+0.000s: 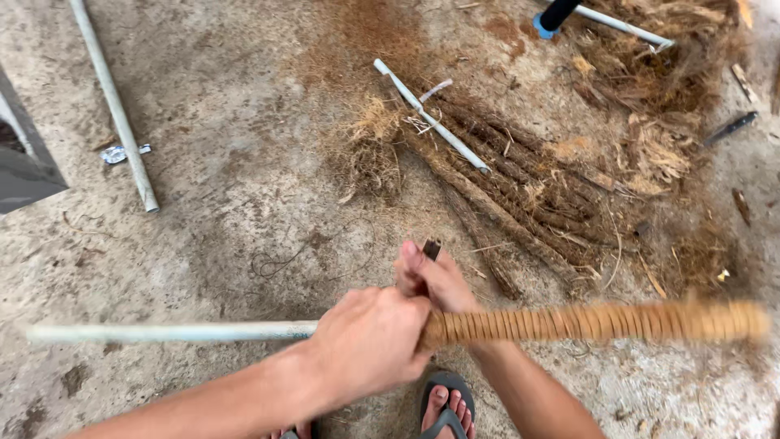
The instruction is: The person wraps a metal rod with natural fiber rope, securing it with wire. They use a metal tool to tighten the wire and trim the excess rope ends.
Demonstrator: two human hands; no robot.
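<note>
1. nearest the camera, the left hand point(370, 341) is closed in a full fist around a long pale metal rod point(171, 332), right where the bare rod meets its wrapped part.
2. the right hand point(435, 280) sits just behind it, fingers curled about the same spot; a small dark flat piece point(431, 249) sticks up by the fingertips, and whether the fingers pinch it cannot be told.
3. to the right of the hands the rod wears a tight coil of tan coconut-fibre rope point(601, 322), ribbed turn by turn, blurred toward its far end.
4. below the hands a foot in a grey flip-flop sandal point(445, 410) stands on the floor.
5. the rough grey concrete floor point(227, 162) is stained, gritty and dusted with brown fibre.
6. farther off lies a heap of dark brown twisted fibre ropes point(520, 187), coarse and hairy, with loose straw-coloured husk point(650, 154) scattered beside it.
7. a short white plastic pipe point(431, 118) rests slantwise on that heap.
8. at the left a long grey metal pipe point(114, 106) lies on the floor, a small crumpled silvery wrapper point(122, 153) touching it.
9. a dark slab edge point(24, 162) shows at the far left.
</note>
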